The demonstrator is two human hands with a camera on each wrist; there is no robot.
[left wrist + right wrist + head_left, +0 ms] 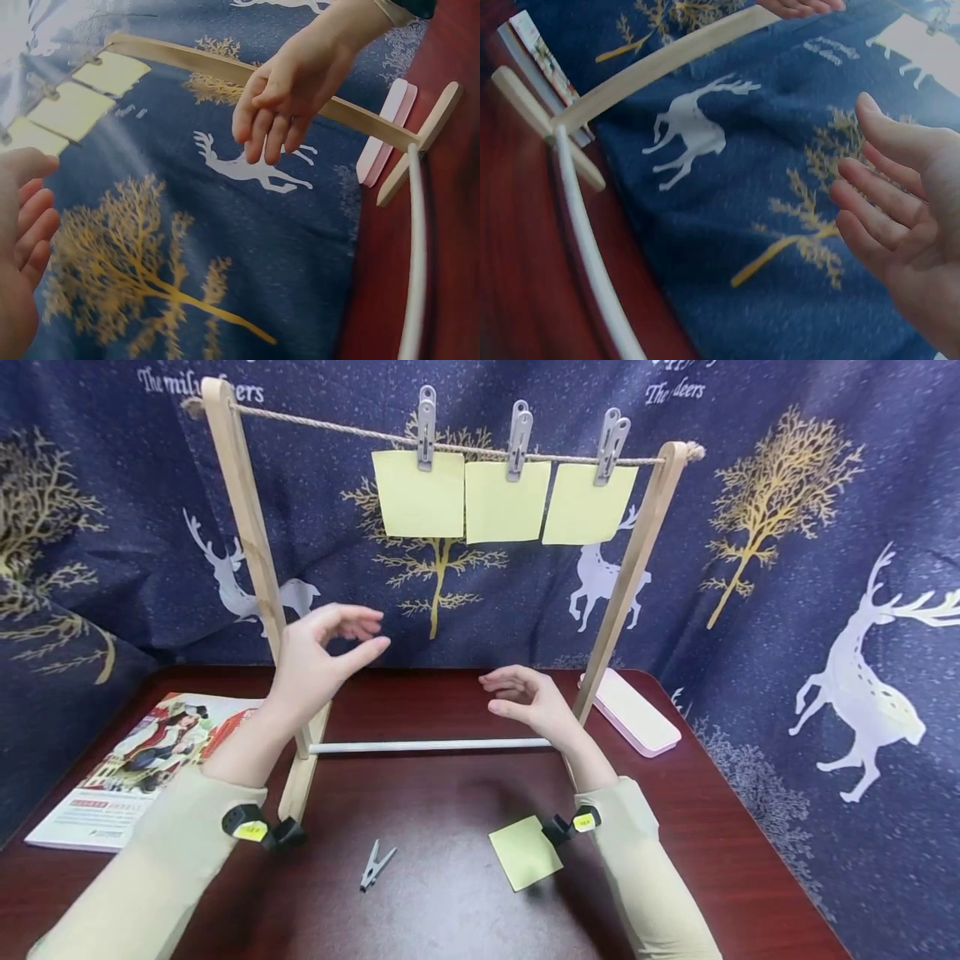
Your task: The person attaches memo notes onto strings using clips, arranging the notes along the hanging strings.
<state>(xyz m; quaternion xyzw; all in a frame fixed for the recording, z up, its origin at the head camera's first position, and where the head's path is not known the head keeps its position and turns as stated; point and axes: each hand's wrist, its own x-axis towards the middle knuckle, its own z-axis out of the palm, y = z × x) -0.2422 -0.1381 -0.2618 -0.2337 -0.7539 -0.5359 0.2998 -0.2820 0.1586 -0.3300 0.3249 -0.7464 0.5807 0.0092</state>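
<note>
Both hands hang in the air inside a wooden frame, holding nothing. My left hand [324, 650] is beside the left post [251, 518], thumb and fingers apart and loosely bent. Lower down, my right hand [534, 700] is near the right post [630, 577], its fingers relaxed. Above them, three yellow sticky notes [420, 497] hang from a twine line [322, 423], each under a grey clothespin [426, 431]. On the table lie a loose grey clothespin [375, 866] and a yellow sticky note pad [525, 853], the latter partly behind the right wrist strap.
A white rod [431, 746] joins the frame's feet low across the table [442, 810]. At the left lies a magazine [97, 814], partly behind the left forearm. A pink-and-white case [633, 714] lies beyond the right post. Blue patterned cloth [495, 602] hangs behind.
</note>
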